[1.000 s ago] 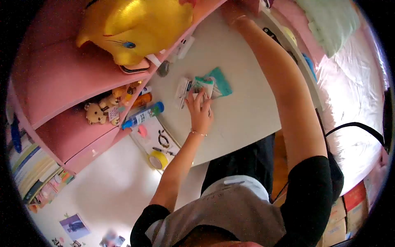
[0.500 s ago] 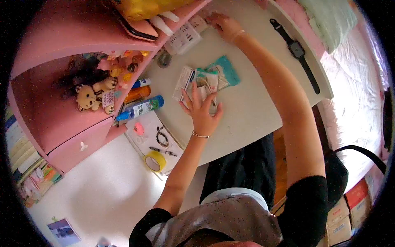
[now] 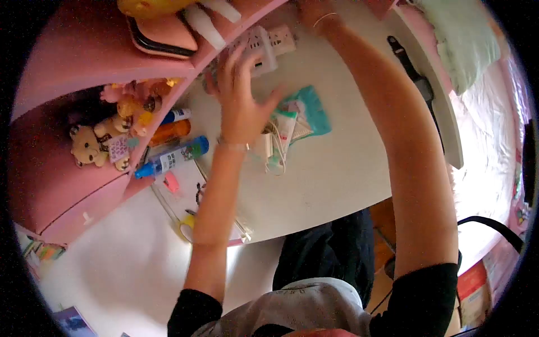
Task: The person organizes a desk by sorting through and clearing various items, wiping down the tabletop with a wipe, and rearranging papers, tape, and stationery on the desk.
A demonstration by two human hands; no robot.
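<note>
Grip spread, seemingly empty, the left hand (image 3: 242,100) is near the box (image 3: 266,51); right hand (image 3: 313,14), cannot tell. Packet (image 3: 319,115) lies bodyward, probably for reach.

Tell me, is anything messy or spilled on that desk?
I see nothing spilled. The thin white looped cord looks untidy: it lies loose, jumbled with the slim white-and-green packet and the teal-edged plastic packet on the smooth off-white desk, everything at different angles.
</note>
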